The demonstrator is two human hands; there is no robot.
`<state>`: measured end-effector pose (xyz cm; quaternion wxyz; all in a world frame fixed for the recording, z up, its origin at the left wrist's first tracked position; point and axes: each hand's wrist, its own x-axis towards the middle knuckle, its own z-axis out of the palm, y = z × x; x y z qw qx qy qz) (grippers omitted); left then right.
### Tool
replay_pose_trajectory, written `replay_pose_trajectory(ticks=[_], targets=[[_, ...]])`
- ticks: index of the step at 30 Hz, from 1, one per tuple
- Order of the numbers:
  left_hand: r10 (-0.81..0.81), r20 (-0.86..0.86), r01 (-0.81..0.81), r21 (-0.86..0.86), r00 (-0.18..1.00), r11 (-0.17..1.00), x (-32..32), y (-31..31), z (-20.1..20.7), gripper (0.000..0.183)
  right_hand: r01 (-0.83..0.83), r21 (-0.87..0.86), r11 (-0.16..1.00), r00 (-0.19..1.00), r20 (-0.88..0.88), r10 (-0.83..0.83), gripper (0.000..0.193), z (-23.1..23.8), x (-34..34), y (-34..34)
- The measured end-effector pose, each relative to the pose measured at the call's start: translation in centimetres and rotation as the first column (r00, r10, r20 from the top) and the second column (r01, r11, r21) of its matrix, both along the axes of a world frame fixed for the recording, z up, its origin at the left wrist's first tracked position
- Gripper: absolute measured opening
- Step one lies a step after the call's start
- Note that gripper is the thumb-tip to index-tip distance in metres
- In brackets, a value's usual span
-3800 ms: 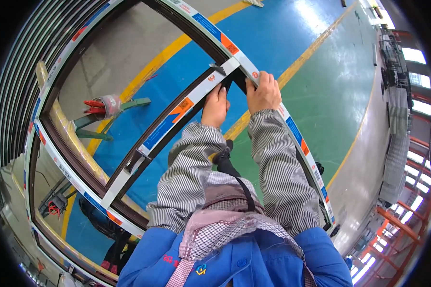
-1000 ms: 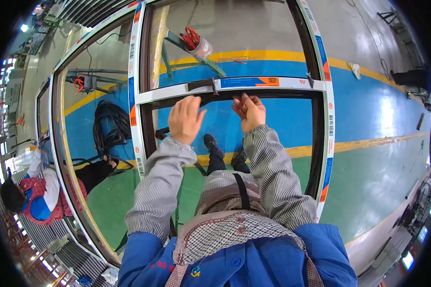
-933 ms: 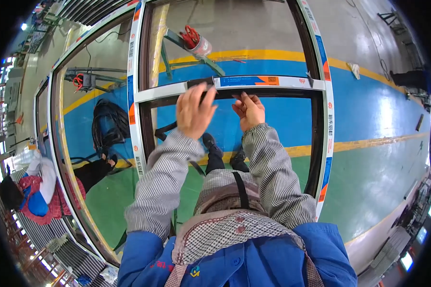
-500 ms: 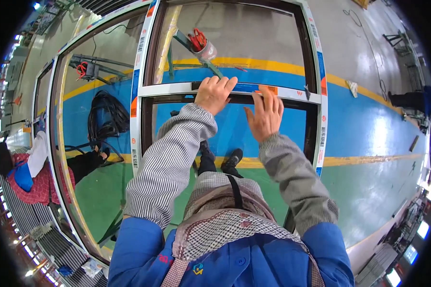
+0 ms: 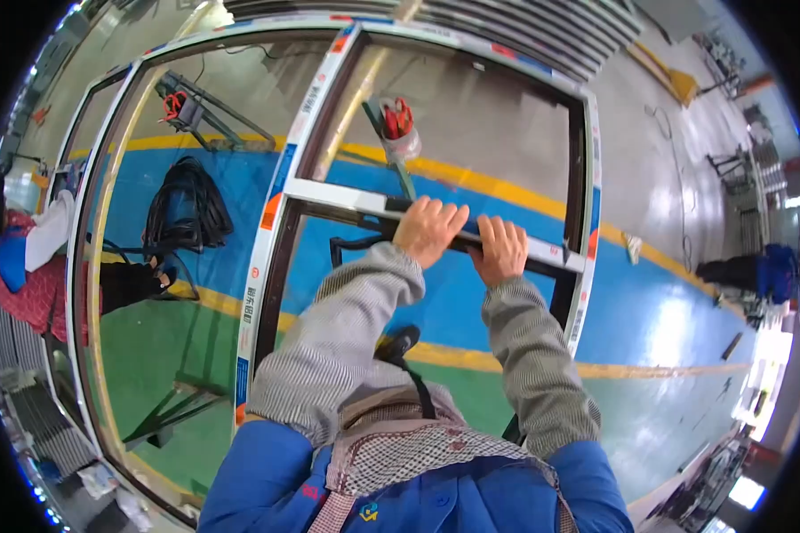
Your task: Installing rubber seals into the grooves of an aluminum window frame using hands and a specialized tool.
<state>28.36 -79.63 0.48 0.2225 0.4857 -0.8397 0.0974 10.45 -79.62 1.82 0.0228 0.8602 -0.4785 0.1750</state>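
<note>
A large window frame (image 5: 267, 258) with white, label-covered film on its face and dark brown inner edges lies across in front of me. My left hand (image 5: 431, 233) is curled over its white crossbar (image 5: 333, 195), fingers on the far side. Close to its right, my right hand (image 5: 501, 250) is closed over the same bar, fingers bent down together. A short black piece (image 5: 398, 204) shows on the bar beside my left fingers. Near the bar's right end a small dark tab (image 5: 566, 250) sticks up. Both palms hide part of the bar.
Beyond the bar stands a pail (image 5: 404, 144) with red-handled tools. Black hose (image 5: 187, 209) lies coiled on the blue floor at left. A metal stand (image 5: 187, 111) and dark support (image 5: 178, 410) sit under the frame. A person (image 5: 36, 275) is at far left, another (image 5: 764, 271) at far right.
My view has turned, so the frame looks tilted. The right fingers, raised and apart before, are now bent over the bar. Both hands have shifted lower right in view.
</note>
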Motion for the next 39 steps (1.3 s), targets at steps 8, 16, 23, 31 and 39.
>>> replay_pose_trajectory(ticks=[8, 16, 23, 31, 39], targets=[[0.522, -0.726, -0.574, 0.214, 0.449, 0.791, 3.4, 13.6, -7.4, 0.081, -0.124, 0.054, 0.991, 0.992, -0.006, 0.124, 0.068, 0.0, 4.3, 4.4], [0.884, -0.459, 0.062, 0.888, 0.089, 0.455, 12.5, 20.2, -25.3, 0.049, -0.615, 0.142, 0.776, 0.782, -0.017, 0.623, 0.041, -1.9, 16.7, 3.6], [0.880, -0.424, -0.317, 0.822, 0.213, 0.473, 12.7, 21.6, -21.9, 0.074, -0.454, 0.182, 0.872, 0.864, -0.147, 0.481, 0.050, -3.1, 17.3, 2.8], [0.887, -0.267, 0.183, 0.960, 0.377, 0.211, 13.1, 23.3, -25.7, 0.057, -0.594, 0.179, 0.784, 0.776, -0.131, 0.617, 0.042, -4.8, 18.1, 3.6], [0.689, -0.704, 0.692, 0.410, -0.174, 0.594, 13.9, 32.2, -4.5, 0.039, -0.565, 0.331, 0.756, 0.801, -0.002, 0.599, 0.037, -2.4, 16.2, 4.4]])
